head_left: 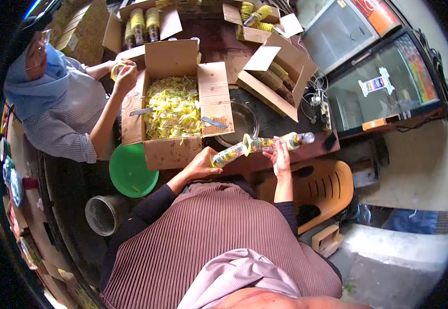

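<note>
L hand grasping: fingers curled round the L end of a printed clear tube. R hand also grasping, thumb & fingers about the same tube farther R; pale clear end pokes out past R hand. Tube's held up btwn the 2 hands & beyond R hand, over near edge of the table. Yellow collar sits on it btwn hands, where it bends; can't tell if 1 pc or 2 end to end.

Just beyond L hand: open cardboard box, full of yellow scraps. 1 grey flat strip on box's R flap, another on its L side. Clear round bowl just beyond the gap btwn hands, partly behind tube. Farther beyond R hand: tilted carton w/ yellowish stacks inside. R of R hand, nr table edge: black phone. R of R hand & closer to body: orange chair. L of L hand: green basin; farther L & closer to body, grey bucket. Well up & L of L hand, co-worker's hands hold a yellow ring-like item.
</note>
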A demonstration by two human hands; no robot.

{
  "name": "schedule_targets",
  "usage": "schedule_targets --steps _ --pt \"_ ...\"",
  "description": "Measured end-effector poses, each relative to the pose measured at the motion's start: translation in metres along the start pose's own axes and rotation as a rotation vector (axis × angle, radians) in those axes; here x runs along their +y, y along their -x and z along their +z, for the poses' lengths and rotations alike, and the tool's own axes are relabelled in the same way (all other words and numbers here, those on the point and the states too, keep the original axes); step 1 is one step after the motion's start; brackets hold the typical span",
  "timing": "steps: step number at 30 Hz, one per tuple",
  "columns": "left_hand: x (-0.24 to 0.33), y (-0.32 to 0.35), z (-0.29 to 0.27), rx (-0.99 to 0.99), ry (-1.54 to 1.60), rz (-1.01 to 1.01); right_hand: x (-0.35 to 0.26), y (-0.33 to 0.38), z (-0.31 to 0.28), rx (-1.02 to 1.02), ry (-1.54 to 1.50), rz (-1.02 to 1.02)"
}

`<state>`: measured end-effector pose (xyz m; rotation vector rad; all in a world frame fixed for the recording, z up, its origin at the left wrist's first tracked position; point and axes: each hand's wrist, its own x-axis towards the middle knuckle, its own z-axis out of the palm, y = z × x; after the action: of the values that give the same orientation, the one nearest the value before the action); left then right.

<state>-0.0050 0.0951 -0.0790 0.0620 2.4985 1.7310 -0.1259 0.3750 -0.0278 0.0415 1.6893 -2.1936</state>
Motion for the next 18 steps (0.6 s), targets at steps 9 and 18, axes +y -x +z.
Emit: schedule_targets --steps 9,18 --pt "-0.024 -0.025 0.040 0.044 -0.201 0.137 0.032 0.034 0.018 0.087 0.008 0.087" --pt "-0.067 -0.048 0.051 -0.003 -0.152 -0.027 0.049 0.014 0.004 0.138 0.124 0.111"
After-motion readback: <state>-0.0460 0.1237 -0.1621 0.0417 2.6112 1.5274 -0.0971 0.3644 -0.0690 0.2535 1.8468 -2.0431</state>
